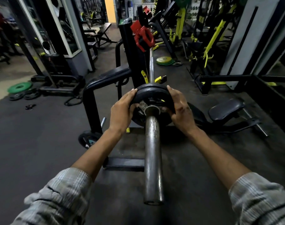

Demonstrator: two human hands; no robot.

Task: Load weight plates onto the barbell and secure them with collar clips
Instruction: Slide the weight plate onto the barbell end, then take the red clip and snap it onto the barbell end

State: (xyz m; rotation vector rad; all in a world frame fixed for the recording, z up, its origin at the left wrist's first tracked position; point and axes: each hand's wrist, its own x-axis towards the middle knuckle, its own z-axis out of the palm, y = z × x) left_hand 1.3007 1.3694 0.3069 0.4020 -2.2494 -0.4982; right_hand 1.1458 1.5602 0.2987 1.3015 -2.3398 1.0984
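The black weight plate (151,93) is sitting on the barbell sleeve (153,151), threaded well in toward the sleeve's inner end, with most of the bare steel sleeve running back from it to the outer end nearest the camera. The left grip (122,109) is curling round the plate's left rim, fingers over the upper edge and thumb on the near face. The right grip (179,108) is wrapping the right rim the same way, with its thumb pressing the face just beside the hub. Both grips are clamping the plate between them. Whether a second plate is sitting behind it, I cannot tell.

Beyond the plate, the thin barbell shaft (151,65) is running away over the yellow-tipped hooks of a black rack (130,51). A red collar clip (144,36) is hanging high on the rack upright, well apart from the plate.

Striped grey sleeves (62,192) are covering both forearms near the bottom edge. On the dark floor (41,135), a green plate (19,87) is lying toward the left edge among smaller black ones, and a yellow-and-green stack of plates (164,60) is lying right of the shaft. A padded black seat (226,108) is standing low at the right.
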